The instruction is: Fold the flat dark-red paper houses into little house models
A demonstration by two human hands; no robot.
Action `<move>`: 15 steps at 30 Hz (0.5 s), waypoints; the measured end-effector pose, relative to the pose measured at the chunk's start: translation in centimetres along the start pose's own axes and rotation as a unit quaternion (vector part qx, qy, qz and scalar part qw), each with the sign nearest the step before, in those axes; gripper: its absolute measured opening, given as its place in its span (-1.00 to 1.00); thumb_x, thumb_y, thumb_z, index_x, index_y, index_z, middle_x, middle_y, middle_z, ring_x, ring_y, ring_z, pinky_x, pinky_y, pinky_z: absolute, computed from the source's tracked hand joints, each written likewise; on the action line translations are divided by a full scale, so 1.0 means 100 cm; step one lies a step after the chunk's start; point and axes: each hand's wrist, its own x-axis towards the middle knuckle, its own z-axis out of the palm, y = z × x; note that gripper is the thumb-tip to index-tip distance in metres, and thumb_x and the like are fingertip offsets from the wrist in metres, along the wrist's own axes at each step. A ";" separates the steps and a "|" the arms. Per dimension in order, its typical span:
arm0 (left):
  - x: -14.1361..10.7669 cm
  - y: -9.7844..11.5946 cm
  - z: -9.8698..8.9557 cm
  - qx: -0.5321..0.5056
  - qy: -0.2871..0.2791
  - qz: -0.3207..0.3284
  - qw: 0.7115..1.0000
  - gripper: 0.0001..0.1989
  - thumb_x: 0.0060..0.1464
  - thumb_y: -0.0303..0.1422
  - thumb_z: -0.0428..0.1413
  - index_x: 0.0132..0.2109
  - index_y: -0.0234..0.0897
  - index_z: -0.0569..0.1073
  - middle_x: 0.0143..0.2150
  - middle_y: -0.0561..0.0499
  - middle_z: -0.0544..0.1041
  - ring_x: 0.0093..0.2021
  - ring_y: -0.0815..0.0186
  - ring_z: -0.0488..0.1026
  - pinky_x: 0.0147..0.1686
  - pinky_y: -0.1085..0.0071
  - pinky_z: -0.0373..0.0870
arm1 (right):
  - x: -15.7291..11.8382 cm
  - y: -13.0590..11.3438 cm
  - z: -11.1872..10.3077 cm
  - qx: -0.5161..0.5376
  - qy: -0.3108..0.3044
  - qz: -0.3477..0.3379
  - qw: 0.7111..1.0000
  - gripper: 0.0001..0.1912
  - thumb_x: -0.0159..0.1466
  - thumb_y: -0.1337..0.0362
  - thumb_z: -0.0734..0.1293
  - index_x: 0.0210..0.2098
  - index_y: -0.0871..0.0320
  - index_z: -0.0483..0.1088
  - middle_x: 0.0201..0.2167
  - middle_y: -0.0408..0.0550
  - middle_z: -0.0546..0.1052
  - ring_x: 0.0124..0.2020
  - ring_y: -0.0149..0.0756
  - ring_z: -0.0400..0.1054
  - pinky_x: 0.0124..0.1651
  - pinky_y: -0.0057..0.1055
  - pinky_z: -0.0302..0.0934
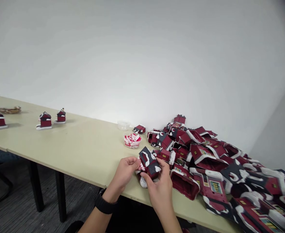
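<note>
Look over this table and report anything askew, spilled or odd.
The heap of little houses on the right looks disorderly: several lie tipped over, hollow insides showing, while the standing houses at left are upright. No spill shows around the bowl of striped pieces.

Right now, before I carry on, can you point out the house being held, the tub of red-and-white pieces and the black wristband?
House (150, 164): head view, on its roof.
Tub (132, 147): head view, on its clear front wall.
Wristband (105, 203): head view, on the middle of the band.
</note>
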 end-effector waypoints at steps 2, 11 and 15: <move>0.001 -0.002 -0.001 0.006 0.007 -0.002 1.000 -0.48 -0.05 0.09 0.25 -0.49 -0.32 0.39 -0.51 0.03 0.40 -0.44 0.37 0.25 -0.34 0.42 0.14 | 0.000 0.002 0.000 -0.004 -0.006 0.000 1.000 -0.30 0.10 0.09 0.51 0.18 0.05 0.29 0.12 0.07 0.48 0.10 0.01 0.41 0.17 -0.09 0.31; 0.002 -0.006 -0.003 0.025 -0.001 -0.009 1.000 -0.46 0.00 0.12 0.19 -0.52 -0.28 0.33 -0.57 0.07 0.33 -0.50 0.39 0.18 -0.37 0.40 0.10 | 0.002 0.007 0.002 0.074 -0.017 0.027 0.997 -0.31 0.07 0.13 0.54 0.14 0.06 0.30 0.08 0.07 0.51 -0.01 -0.05 0.48 0.04 -0.15 0.40; 0.001 -0.004 -0.002 0.029 -0.013 -0.011 0.999 -0.45 0.00 0.13 0.19 -0.54 -0.27 0.32 -0.58 0.07 0.32 -0.50 0.39 0.18 -0.37 0.40 0.11 | 0.004 0.011 0.002 0.098 -0.021 0.030 0.995 -0.30 0.07 0.15 0.55 0.14 0.07 0.29 0.05 0.08 0.53 -0.02 -0.06 0.49 0.02 -0.17 0.41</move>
